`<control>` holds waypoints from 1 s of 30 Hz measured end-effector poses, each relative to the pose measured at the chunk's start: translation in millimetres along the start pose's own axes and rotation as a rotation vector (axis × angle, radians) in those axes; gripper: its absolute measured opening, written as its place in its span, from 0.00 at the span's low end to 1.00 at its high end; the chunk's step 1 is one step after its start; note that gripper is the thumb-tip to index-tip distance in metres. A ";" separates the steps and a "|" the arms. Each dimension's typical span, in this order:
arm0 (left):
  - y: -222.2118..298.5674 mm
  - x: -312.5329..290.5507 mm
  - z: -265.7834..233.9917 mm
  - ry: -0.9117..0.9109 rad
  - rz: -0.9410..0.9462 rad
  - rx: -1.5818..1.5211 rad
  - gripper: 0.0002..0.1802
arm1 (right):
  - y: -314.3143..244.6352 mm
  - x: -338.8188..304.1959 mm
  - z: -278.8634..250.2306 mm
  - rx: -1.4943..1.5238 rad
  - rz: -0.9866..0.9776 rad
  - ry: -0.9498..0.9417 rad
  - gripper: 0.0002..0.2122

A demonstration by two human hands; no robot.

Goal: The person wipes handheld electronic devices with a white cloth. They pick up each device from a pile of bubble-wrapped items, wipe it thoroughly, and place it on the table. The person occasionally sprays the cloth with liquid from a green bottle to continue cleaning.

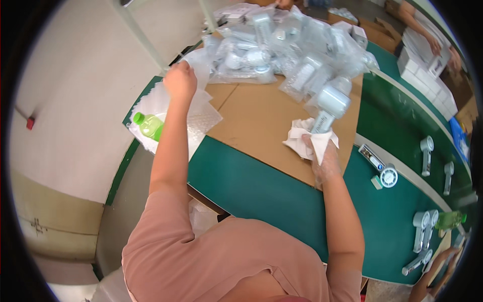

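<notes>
My left hand [180,80] is closed at the far left, pinching the edge of a clear bubble-wrap bag [200,63] above a stack of such bags [204,118]. In a thin clear glove, my right hand [324,158] grips a white cloth [300,138] and, through it, the handle of a pale handheld fan [333,101]. The fan's round head points up and away over the cardboard sheet [251,118]. A green-capped bottle [149,126] lies on the stack beside my left forearm. Part of the right fingers is hidden by the cloth.
Bagged fans [302,45] are heaped at the back of the cardboard. Another handheld fan [387,175] lies on the green table [256,189] at the right. Beyond a pale rail, more fans [426,151] rest on a green conveyor belt [397,116]. Co-workers' hands [433,45] are near white boxes [422,80].
</notes>
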State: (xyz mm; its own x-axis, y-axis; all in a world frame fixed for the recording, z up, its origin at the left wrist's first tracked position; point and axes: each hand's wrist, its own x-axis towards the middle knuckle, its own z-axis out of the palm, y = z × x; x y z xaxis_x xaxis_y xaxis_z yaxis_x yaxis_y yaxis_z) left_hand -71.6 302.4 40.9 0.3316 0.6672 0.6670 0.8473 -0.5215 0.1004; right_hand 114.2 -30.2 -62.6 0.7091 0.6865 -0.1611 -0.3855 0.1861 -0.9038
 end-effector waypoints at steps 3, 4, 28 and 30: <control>38.2 -24.0 -11.2 -0.048 0.045 -0.489 0.09 | -15.6 2.8 -0.7 -0.265 0.022 0.027 0.27; 53.0 -37.4 -8.0 -0.108 0.054 -0.649 0.10 | -21.7 -4.7 1.1 -0.121 0.034 -0.015 0.27; 130.2 -115.6 37.2 -1.162 0.121 -0.982 0.07 | -23.4 3.5 -35.3 -0.550 -0.189 -0.184 0.22; 123.6 -117.4 41.3 -1.218 0.009 -1.073 0.06 | -32.3 -20.3 -17.5 -0.590 -0.080 -0.151 0.23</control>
State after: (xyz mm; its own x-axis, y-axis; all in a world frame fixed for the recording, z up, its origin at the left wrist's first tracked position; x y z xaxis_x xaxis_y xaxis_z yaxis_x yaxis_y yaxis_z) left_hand 11.4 181.6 -55.5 0.8913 0.3934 -0.2255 0.3532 -0.2904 0.8893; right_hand 122.6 -62.4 -37.2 0.6141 0.7865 -0.0651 0.0880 -0.1502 -0.9847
